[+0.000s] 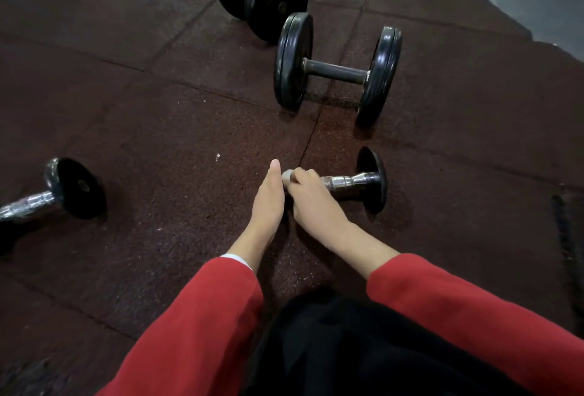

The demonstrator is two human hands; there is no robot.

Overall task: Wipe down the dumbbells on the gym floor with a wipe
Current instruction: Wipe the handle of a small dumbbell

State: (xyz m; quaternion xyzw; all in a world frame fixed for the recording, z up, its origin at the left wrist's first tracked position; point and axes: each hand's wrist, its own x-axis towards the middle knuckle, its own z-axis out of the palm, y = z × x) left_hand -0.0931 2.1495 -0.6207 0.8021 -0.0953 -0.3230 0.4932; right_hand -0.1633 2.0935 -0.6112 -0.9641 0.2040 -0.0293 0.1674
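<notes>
Fingers of your right hand (305, 188) curled round the chrome dumbbell handle (339, 181) — a wipe (287, 176) pinched there; your left hand (268, 196) lay flat, fingers straight.

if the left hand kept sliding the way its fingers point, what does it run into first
Nothing close: the left hand points up the frame over bare floor mat. Farther along that line sits the big black dumbbell, probably its near plate, though depth is hard to judge.
</notes>
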